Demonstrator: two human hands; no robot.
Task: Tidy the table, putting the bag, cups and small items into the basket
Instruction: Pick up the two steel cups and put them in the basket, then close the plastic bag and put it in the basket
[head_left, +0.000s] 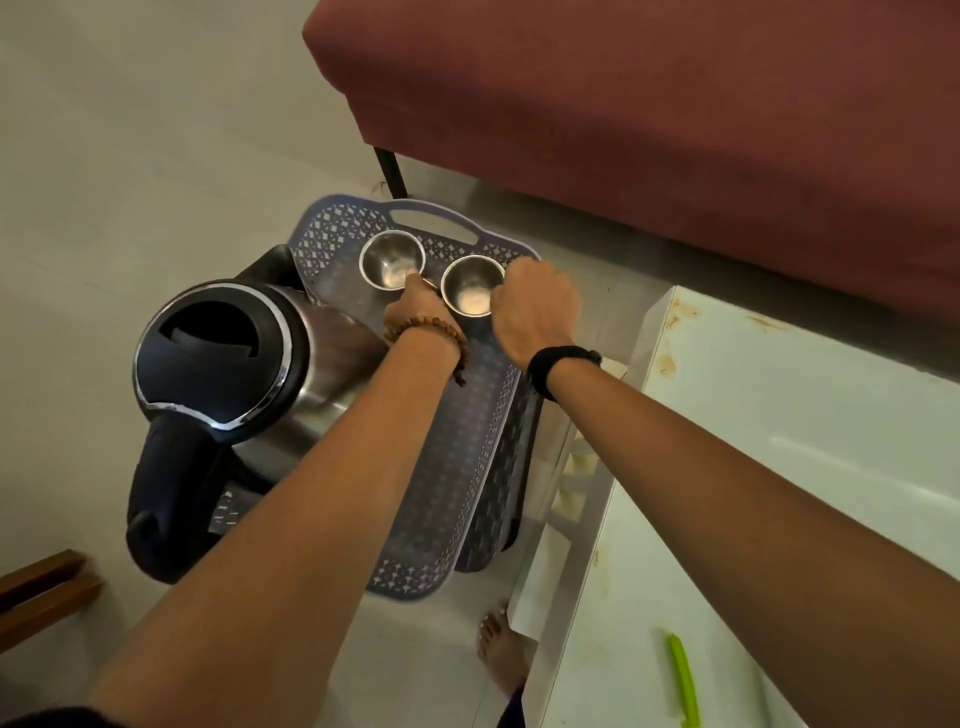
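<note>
A grey-blue perforated plastic basket (470, 457) stands on the floor beside the white table. Two empty steel cups sit upright at its far end. My left hand (415, 309), with a bead bracelet on the wrist, grips the rim of the left cup (390, 259) with a finger inside it. My right hand (537, 306), with a black band on the wrist, holds the right cup (470, 291) by its side. A steel electric kettle (228, 364) with a black lid and handle rests at the basket's left side.
The white table (779, 467) fills the right, stained, with a green stick-like item (683, 680) near its front. A maroon sofa (649, 114) with a black leg stands behind the basket. My bare foot (501, 654) is on the floor. Wooden pieces (41, 592) lie at far left.
</note>
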